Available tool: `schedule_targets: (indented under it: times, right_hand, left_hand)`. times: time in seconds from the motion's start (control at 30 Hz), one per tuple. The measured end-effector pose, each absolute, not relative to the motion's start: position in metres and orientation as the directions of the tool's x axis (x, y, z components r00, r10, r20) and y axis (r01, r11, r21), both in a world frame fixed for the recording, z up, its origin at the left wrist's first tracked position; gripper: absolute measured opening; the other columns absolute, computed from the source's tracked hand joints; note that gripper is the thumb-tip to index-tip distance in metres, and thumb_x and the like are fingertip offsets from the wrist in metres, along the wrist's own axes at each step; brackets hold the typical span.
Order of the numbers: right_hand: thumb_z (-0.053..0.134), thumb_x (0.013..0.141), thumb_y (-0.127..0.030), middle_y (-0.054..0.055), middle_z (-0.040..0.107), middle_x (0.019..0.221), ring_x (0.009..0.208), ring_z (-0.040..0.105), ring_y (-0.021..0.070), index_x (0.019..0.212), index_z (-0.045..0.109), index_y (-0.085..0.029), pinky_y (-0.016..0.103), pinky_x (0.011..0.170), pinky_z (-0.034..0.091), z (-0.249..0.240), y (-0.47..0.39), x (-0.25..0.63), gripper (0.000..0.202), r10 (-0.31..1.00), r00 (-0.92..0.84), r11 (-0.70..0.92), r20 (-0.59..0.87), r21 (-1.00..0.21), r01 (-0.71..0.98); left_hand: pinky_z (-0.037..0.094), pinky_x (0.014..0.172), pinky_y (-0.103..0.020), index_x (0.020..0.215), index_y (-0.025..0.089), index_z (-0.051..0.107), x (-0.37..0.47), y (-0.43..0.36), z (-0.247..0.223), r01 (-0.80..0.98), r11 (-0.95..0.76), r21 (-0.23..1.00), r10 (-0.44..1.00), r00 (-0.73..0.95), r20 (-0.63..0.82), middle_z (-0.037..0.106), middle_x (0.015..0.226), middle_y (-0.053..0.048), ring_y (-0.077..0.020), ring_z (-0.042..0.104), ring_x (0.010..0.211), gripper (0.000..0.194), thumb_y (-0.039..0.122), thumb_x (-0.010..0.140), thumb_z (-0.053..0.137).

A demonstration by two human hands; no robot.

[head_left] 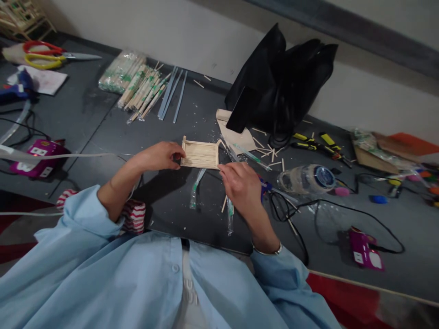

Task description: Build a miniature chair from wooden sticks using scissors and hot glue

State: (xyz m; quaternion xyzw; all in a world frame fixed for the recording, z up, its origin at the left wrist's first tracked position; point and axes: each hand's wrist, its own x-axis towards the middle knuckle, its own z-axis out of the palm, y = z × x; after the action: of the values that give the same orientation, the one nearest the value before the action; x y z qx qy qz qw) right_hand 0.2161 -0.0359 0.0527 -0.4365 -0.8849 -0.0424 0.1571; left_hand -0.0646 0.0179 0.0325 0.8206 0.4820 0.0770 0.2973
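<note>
A small rectangular panel of pale wooden sticks is held just over the dark table, with raised strips along its edges and short bits jutting at the far corners. My left hand pinches its left edge, thumb and fingers at the near corner. At the near right corner, my right hand grips the panel's edge between thumb and fingertips. Beyond my right hand a blue glue gun lies partly hidden. Clear plastic wrappers with green print lie below the panel.
Wrapped stick bundles and grey strips lie at the back left, near red-and-yellow scissors. A black bag leans on the wall beside a phone. To the right are a plastic bottle, pliers, cables and a purple power socket.
</note>
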Motion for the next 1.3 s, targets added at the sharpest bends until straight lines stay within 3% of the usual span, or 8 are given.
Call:
schedule_targets:
  times: [0.1, 0.27, 0.8, 1.3]
  right_hand:
    - [0.046, 0.099, -0.023, 0.008, 0.07, 0.096, 0.09, 0.055, 0.024, 0.108, 0.067, -0.02, 0.038, 0.079, 0.041, 0.055, -0.032, 0.211, 0.023, 0.747, -0.556, 0.608, 0.365, -0.035, 0.793]
    - [0.051, 0.096, -0.02, 0.006, 0.071, 0.097, 0.094, 0.052, 0.0253, 0.101, 0.067, -0.023, 0.04, 0.078, 0.036, 0.034, -0.026, 0.197, 0.018, 0.75, -0.577, 0.61, 0.325, -0.001, 0.792]
    - [0.054, 0.096, -0.026, 0.002, 0.075, 0.101, 0.1, 0.051, 0.0248, 0.103, 0.069, -0.025, 0.041, 0.083, 0.029, 0.008, -0.021, 0.19, 0.016, 0.813, -0.474, 0.527, 0.338, -0.084, 0.845]
    - [0.052, 0.096, -0.027, 0.005, 0.073, 0.101, 0.104, 0.052, 0.0259, 0.104, 0.069, -0.027, 0.044, 0.09, 0.03, 0.002, -0.02, 0.191, 0.02, 0.822, -0.447, 0.527, 0.354, -0.175, 0.831]
  left_hand:
    - [0.043, 0.069, -0.02, 0.106, 0.016, 0.072, -0.06, 0.016, 0.032, 0.741, -0.38, 0.554, 0.828, 0.539, -0.153, 0.07, 0.097, -0.004, -0.0116, 0.06, 0.076, 0.034, 0.022, 0.074, 0.068]
    - [0.043, 0.068, -0.02, 0.101, 0.015, 0.073, -0.055, 0.016, 0.029, 0.745, -0.382, 0.546, 0.833, 0.534, -0.146, 0.071, 0.095, -0.004, -0.0118, 0.061, 0.074, 0.029, 0.019, 0.074, 0.068]
    - [0.044, 0.068, -0.021, 0.091, 0.015, 0.075, -0.052, 0.018, 0.013, 0.691, -0.413, 0.594, 0.846, 0.532, -0.03, 0.074, 0.087, -0.004, -0.0119, 0.062, 0.073, 0.019, 0.016, 0.076, 0.063]
    - [0.045, 0.07, -0.023, 0.084, 0.016, 0.075, -0.045, 0.013, 0.018, 0.706, -0.467, 0.532, 0.844, 0.535, 0.031, 0.074, 0.086, -0.006, -0.0147, 0.063, 0.076, 0.016, 0.017, 0.079, 0.06]
